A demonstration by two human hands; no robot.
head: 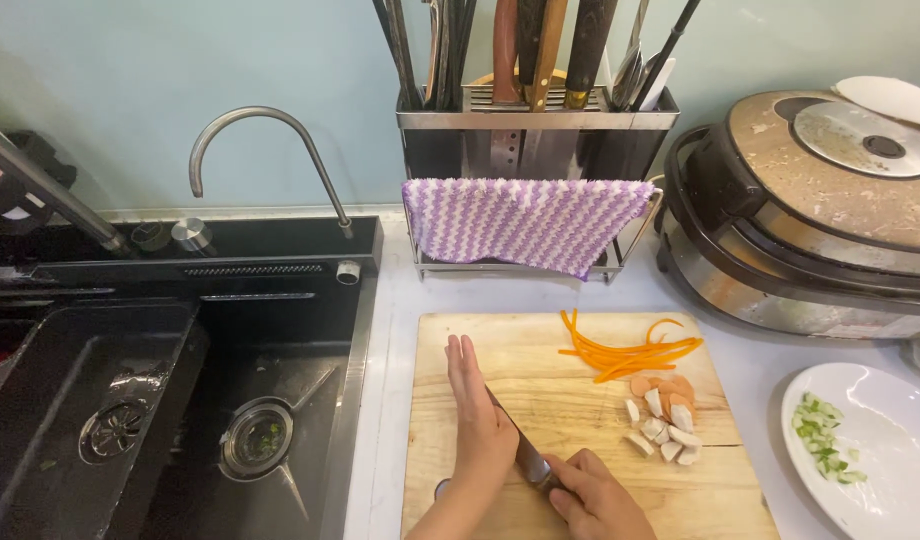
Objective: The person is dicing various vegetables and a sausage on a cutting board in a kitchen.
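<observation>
Wooden cutting board [540, 350], lower centre: right hand [595, 495] wraps the knife [525, 452] handle; blade runs up-left beneath the left hand [475, 415], pressed flat, fingers together. Sausage pieces [665, 425] lie right.

the wall [180, 60] in front of me is pale blue-green and smooth. soft light falls on it, with no hard shadows. below it runs a white surface [390, 320]. on my left a deep black sink [100, 340] is set into the surface. it has two round drains [255, 437] in the bottom. a curved silver tap [270, 135] bends over the sink from the back edge. against the wall stands a shiny metal rack [535, 125] full of kitchen tools. a purple and white cloth [525, 222] hangs over its front bar. on my right sits a big round cooker [820, 210] with a worn brown lid.
</observation>
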